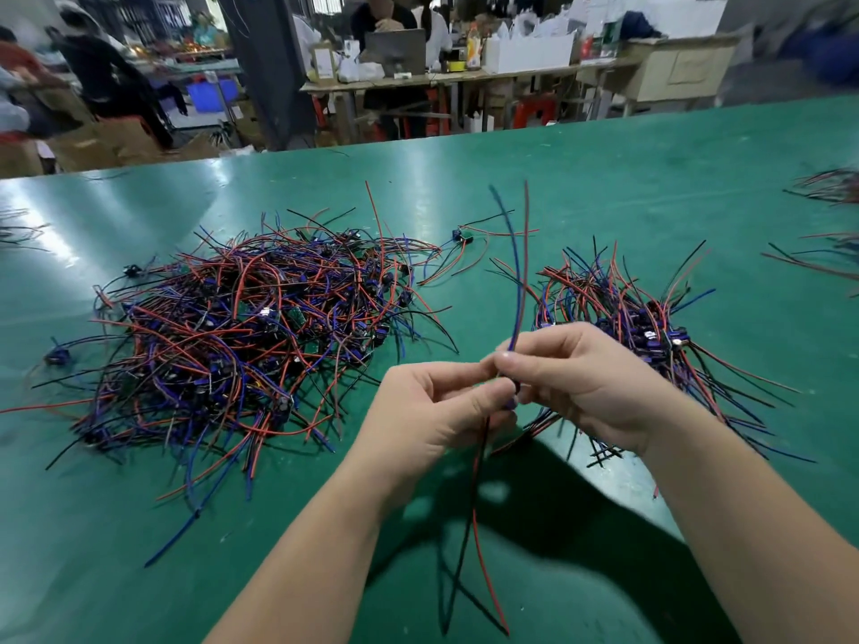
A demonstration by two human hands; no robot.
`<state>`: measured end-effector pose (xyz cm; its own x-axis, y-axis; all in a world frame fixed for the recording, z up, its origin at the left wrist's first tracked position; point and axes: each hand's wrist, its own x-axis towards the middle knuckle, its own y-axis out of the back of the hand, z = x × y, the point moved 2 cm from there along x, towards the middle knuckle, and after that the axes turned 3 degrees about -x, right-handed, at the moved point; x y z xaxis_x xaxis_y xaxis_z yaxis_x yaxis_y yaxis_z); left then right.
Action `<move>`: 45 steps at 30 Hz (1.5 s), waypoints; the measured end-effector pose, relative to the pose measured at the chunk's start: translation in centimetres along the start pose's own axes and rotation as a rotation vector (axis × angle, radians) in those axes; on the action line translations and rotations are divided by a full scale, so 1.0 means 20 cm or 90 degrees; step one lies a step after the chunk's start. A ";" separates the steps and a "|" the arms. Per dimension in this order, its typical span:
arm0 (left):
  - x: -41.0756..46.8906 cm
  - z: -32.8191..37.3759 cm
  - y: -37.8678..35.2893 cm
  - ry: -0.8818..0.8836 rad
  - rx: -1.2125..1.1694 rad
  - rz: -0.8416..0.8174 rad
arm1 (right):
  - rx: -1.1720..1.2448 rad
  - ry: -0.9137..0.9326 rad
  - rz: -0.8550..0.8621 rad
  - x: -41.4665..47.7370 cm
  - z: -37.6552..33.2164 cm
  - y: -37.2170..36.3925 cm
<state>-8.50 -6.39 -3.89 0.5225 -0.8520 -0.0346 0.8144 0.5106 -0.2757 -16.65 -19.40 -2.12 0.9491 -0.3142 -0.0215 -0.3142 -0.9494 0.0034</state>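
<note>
I am holding one small wired module [511,401] in the air above the green worktop [604,178], over the middle of its near edge. Both grips are clenching on it: my left grip [432,411] is pinching its lower side between thumb and fingertips, and my right grip [585,378] is pinching its upper side. Four leads are running from it. One blue wire [513,271] and one upper red wire [525,253] are rising toward the far edge, while one black wire [469,527] and one lower red wire [483,564] are hanging toward the near edge. I am judging this as straightening the leads. To do it well, I should be pinching the module body rather than the wires, drawing each pair out parallel, and lifting the hanging ends clear of the heaps. Two heaps are lying on the worktop: one large tangled pile [241,337] toward the left edge and one smaller pile [627,318] toward the right edge. One lone module [462,237] is lying between them, nearer the far edge.
</note>
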 end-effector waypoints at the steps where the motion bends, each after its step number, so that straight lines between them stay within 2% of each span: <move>1: 0.00 0.00 0.00 0.003 0.001 -0.008 | -0.031 0.005 0.002 0.00 0.01 -0.02; 4: 0.00 -0.01 0.01 0.041 0.024 -0.001 | -0.053 0.008 0.056 0.02 0.03 -0.04; 6: -0.01 -0.01 0.01 0.081 0.047 -0.028 | 0.017 0.001 0.132 0.03 0.02 0.00; 10: -0.05 -0.04 0.00 0.165 0.093 -0.153 | 0.191 0.020 0.318 0.02 -0.03 0.15; 13: -0.06 -0.04 0.00 0.180 0.082 -0.202 | 0.278 0.023 0.377 0.02 -0.02 0.20; 16: -0.05 -0.02 0.02 0.169 0.020 -0.185 | 0.334 0.012 0.354 0.04 -0.02 0.19; 18: -0.03 0.01 0.04 0.136 -0.043 -0.139 | 0.353 -0.006 0.338 0.05 -0.01 0.19; 20: 0.00 0.04 0.06 0.108 -0.132 -0.081 | 0.308 -0.020 0.302 0.05 0.00 0.17; 25: 0.02 0.07 0.08 0.078 -0.330 -0.028 | 0.009 -0.031 0.005 0.03 0.04 0.04; 27: 0.03 0.07 0.07 0.060 -0.345 -0.003 | -0.039 0.009 -0.056 0.02 0.04 -0.02; 30: 0.04 0.03 0.06 0.048 -0.313 0.085 | 0.030 0.083 -0.018 0.03 0.04 -0.06; 32: 0.04 0.00 0.05 0.057 -0.294 0.138 | 0.086 0.087 0.030 0.03 0.03 -0.07; 40: 0.03 0.00 0.02 0.015 -0.346 0.127 | 0.310 0.027 0.055 0.02 0.00 -0.06; 45: 0.03 -0.02 -0.01 -0.049 -0.265 0.128 | 0.319 0.019 0.095 0.04 0.01 -0.07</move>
<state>-8.48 -7.04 -4.17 0.6900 -0.7213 -0.0600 0.5325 0.5620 -0.6329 -15.50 -18.34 -2.41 0.8914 -0.4523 -0.0283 -0.4101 -0.7785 -0.4752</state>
